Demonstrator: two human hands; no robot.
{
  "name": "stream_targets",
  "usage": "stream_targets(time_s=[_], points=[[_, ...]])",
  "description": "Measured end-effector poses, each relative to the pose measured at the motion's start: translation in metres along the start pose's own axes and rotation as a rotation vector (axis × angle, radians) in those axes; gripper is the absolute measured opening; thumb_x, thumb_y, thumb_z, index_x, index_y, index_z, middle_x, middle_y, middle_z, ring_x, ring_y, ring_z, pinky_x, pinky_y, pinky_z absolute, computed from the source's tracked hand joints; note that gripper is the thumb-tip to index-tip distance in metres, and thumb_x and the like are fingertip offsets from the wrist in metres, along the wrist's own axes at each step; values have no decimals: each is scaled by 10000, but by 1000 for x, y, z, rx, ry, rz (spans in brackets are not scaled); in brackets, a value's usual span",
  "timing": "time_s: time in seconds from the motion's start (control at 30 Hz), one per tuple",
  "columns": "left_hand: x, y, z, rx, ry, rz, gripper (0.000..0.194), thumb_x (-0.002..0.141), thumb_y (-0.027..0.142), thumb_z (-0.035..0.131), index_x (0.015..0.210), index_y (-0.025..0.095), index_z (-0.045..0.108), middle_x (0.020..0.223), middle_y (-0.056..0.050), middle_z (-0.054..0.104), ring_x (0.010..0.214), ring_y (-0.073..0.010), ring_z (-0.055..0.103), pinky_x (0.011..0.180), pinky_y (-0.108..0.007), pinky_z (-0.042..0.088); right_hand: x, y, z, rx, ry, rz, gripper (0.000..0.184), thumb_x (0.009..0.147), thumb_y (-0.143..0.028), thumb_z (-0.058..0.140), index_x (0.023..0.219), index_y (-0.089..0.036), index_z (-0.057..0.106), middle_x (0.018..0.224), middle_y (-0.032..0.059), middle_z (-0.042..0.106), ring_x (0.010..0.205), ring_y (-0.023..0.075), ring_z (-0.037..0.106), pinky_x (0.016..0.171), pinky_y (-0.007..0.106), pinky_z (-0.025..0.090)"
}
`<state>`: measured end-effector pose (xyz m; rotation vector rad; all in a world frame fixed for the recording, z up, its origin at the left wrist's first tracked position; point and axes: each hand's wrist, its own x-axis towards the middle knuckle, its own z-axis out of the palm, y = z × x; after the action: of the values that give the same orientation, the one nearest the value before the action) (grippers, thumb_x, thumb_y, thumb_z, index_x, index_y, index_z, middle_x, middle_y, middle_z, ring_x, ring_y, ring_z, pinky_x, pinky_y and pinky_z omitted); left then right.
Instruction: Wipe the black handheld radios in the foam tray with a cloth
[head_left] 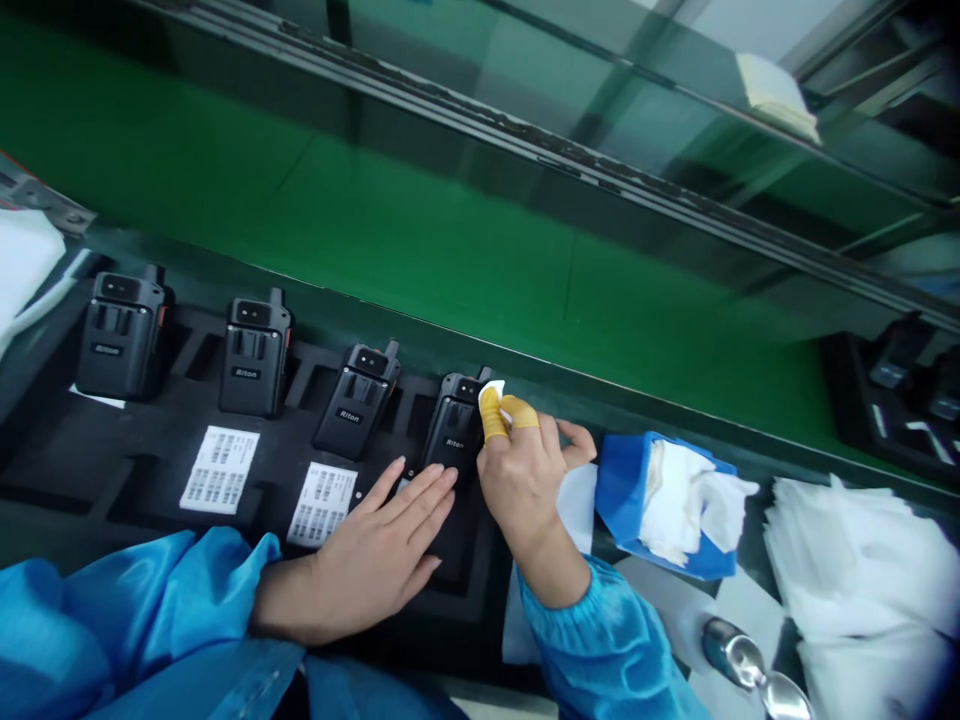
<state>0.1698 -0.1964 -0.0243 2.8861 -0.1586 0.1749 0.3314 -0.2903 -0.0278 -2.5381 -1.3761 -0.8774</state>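
A black handheld radio point(452, 425) marked Riton lies in the black foam tray point(300, 385), back side up. My left hand point(379, 555) rests with its fingers stretched out, the fingertips on the lower end of this radio. My right hand point(521, 470) wears yellow finger cots on two fingers. They pinch a small white wipe point(491, 387) at the radio's upper edge, beside its antenna. More radios lie in a row to the left: one next to it point(355, 400), another point(253, 358) and the farthest point(120, 338). White barcode label sheets point(220, 468) lie below them.
On the right stands a blue box point(621, 480) with white wipes point(675, 500). Beyond it is a stack of white bags or sheets point(855, 560), with a shiny metal container point(731, 650) nearer me. Another tray point(855, 390) with black devices sits far right. A glass-and-metal frame point(525, 140) runs behind.
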Motion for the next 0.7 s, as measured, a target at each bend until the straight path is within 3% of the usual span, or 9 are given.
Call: stream_targets(time_s=[0.33,0.47,0.57,0.7], points=[[-2,1,4,6,-2,-11,473,921,368,424,1313,112,491,1429,-97,440,1346,-216,353,1165,-425,-11,-8,0,-5,-78,-57,77,220,706,-11,497,620,-186,599,744,29,607,748,166,444,831,383,236],[-1,1,3,4,2,-6,463,919,361,433,1306,117,501,1438,-92,429,1342,-212,359,1166,-417,-18,0,8,-7,-59,5,143,216,726,-27,495,673,-191,624,823,40,627,747,169,435,829,388,239],[-1,1,1,5,8,-7,461,919,359,434,1303,115,505,1432,-94,435,1333,-212,373,1166,-417,-18,9,6,-3,-15,14,120,245,736,-15,478,737,-195,645,842,34,629,751,162,441,838,385,234],[-1,0,1,6,-2,-8,471,919,366,438,1312,112,496,1427,-97,444,1338,-216,364,1164,-425,-21,4,2,0,-6,-33,93,234,697,-5,485,652,-190,621,809,32,626,766,163,457,852,387,227]])
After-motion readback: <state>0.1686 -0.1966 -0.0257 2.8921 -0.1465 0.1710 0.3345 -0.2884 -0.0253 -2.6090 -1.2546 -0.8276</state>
